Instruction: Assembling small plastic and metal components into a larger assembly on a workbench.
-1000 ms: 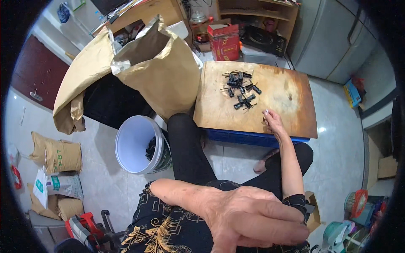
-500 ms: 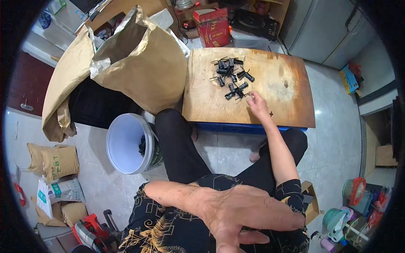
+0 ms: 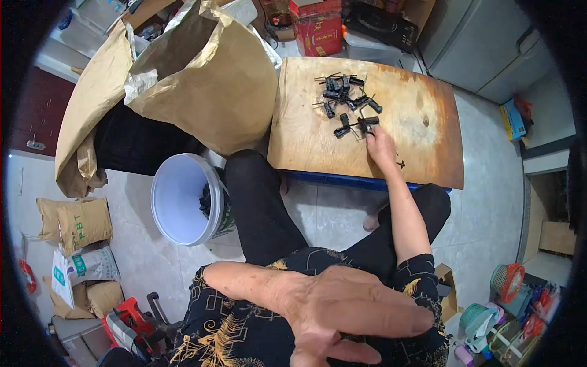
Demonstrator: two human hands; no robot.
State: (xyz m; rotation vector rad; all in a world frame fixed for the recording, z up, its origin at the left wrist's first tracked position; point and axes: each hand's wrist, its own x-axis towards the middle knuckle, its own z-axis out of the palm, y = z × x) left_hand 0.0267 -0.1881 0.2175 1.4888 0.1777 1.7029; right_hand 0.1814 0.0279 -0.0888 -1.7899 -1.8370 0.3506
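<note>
Small black plastic parts with thin stems (image 3: 342, 92) lie in a loose pile on a wooden board (image 3: 306, 144). My right hand (image 3: 382, 148) reaches over the board, its fingers closed on a black plastic part (image 3: 367, 122) at the pile's near right side. That part sits right beside other pieces, and my hand covers some of it. Close to my body, my left hand (image 3: 361, 309) hangs open above my lap, fingers stretched to the right and thumb apart. Its palm is out of sight.
A white bucket (image 3: 177, 199) with black pieces inside stands left of my knee. Behind it, a large brown paper sack (image 3: 226, 92) gapes beside the board. A thin black scrap (image 3: 400, 164) lies near the board's front edge. A red box (image 3: 316, 30) stands behind the board.
My right hand has moved onto a black part at the pile's near right and its fingers now grip it. My left hand stays stretched out over my lap. The whole view has shifted slightly.
</note>
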